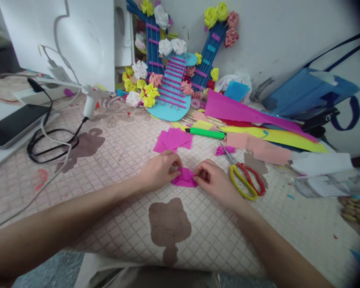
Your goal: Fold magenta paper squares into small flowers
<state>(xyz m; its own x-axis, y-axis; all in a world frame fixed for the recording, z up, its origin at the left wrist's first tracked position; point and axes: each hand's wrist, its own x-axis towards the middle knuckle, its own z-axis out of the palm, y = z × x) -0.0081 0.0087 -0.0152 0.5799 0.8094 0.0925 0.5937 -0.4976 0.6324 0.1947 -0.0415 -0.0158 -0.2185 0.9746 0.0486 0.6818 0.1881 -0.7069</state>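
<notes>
The fingers of the left hand are pinched shut on one side of a small pink paper. The fingers of the right hand pinch the other side. The paper lies on the table between both hands. It looks thin, light and soft, so it would bend or tear easily. The edges seem the best place to hold it. A pair of scissors lies just beside the right hand. More pink squares and a green marker sit farther back.
</notes>
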